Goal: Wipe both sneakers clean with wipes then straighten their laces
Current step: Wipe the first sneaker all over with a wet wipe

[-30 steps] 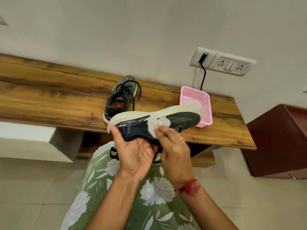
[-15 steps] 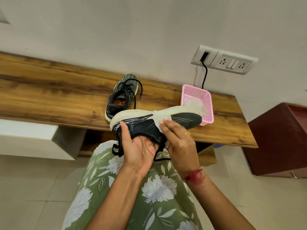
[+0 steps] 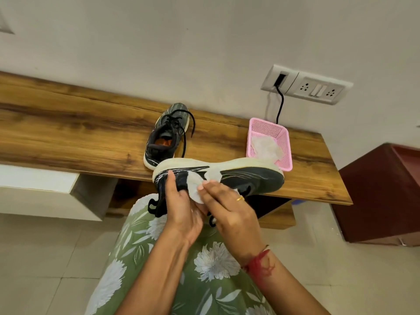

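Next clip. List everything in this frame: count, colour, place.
held sneaker: 1, dark with white sole, sole up, before the shelf edge
wipe: 1, white, against the held sneaker's side
second sneaker: 1, dark, upright on the shelf
basket: 1, pink, on the shelf's right end
spare wipes: count unclear, white, inside the basket
shelf: 1, brown wood, along the wall
socket panel: 1, white, on the wall above the basket
cable: 1, black, hanging from the socket panel
cabinet: 1, maroon, far right
left hand: 1, grips the held sneaker
right hand: 1, ringed, presses the wipe
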Tool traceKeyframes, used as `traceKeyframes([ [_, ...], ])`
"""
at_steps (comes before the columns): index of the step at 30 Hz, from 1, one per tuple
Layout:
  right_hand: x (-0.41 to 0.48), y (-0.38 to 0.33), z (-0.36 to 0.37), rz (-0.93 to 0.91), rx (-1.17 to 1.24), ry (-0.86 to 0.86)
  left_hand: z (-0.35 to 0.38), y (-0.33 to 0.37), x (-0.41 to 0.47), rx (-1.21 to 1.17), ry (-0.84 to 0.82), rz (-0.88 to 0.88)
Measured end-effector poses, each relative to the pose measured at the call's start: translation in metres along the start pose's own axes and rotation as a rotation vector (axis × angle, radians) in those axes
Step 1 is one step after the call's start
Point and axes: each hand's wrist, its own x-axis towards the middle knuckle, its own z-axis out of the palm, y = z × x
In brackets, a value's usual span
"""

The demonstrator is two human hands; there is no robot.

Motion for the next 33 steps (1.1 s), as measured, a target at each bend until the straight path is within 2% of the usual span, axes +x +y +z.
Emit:
traceKeyframes([
  [1,-0.002,0.008,-0.001,0.025,-0.042,0.002,0.000,0.001,0.000,0.005,-0.010,0.018],
  [4,-0.003,0.027,-0.006,0.282,-0.102,0.050,0.004,0.004,-0.003,0.024,-0.040,0.051],
  [5,-0.003,0.027,-0.006,0.302,-0.094,0.055,0.006,0.004,-0.004,0.024,-0.048,0.044],
  [11,0.003,-0.006,0.004,0.109,0.018,-0.007,0.006,0.005,-0.006,-0.129,-0.030,0.020],
  [17,0.002,0.027,0.004,0.293,0.030,0.060,0.010,0.014,-0.012,-0.315,-0.061,0.088],
  [21,0.008,-0.002,0.008,0.174,0.072,0.073,0.007,0.012,-0.010,-0.429,-0.023,0.052],
  [24,0.006,0.010,0.005,0.120,0.033,0.054,0.007,0.009,-0.009,-0.442,-0.031,0.048],
  [28,0.007,0.030,0.003,0.324,0.023,0.101,0.008,0.006,-0.009,-0.456,-0.102,0.056],
  [30,0.010,0.015,0.008,0.303,0.078,0.097,0.010,0.005,-0.011,-0.497,-0.120,0.036],
  [33,0.009,0.002,0.008,0.159,0.115,0.082,0.008,0.006,-0.012,-0.562,-0.119,0.038],
])
